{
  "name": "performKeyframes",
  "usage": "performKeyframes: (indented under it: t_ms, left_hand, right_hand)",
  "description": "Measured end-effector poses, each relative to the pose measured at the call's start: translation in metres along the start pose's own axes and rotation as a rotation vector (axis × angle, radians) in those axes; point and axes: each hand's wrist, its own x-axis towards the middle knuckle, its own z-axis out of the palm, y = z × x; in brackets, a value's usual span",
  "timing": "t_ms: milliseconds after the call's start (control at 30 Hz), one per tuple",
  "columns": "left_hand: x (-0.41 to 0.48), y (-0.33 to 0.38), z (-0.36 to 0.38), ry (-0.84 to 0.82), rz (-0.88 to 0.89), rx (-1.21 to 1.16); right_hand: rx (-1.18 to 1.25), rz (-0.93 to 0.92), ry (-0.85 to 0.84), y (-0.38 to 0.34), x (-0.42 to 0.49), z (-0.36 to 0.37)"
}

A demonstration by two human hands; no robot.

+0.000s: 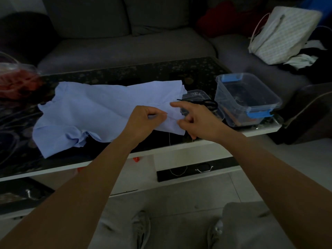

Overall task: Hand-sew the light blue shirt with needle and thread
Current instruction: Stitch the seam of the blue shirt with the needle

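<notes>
The light blue shirt [93, 112] lies spread on the dark glass-topped table [125, 72]. My left hand [143, 121] pinches the shirt's near right edge, and a thin needle seems to show at its fingertips. My right hand [194, 119] rests on the same edge with the index finger stretched out and the thumb on the cloth. A pale thread [169, 139] hangs from under the cloth over the table's front edge and loops below.
Black scissors [204, 103] lie on a small clear box right of the shirt. A clear tub [246, 97] with blue clips stands at the table's right end. A bag of red things [16, 81] sits at far left. The grey sofa [125, 44] runs behind.
</notes>
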Motion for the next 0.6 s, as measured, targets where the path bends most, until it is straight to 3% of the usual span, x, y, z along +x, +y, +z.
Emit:
performKeyframes:
  t_ms: [367, 600]
  left_hand:
    - [0.0042, -0.0069, 0.0011, 0.058, 0.047, 0.177]
    - [0.0032, -0.0073, -0.0033, 0.047, 0.042, 0.128]
  right_hand:
    - [-0.044, 0.037, -0.019, -0.0018, 0.0026, 0.0052]
    - [0.052, 0.062, -0.027, -0.0013, 0.0022, 0.0025]
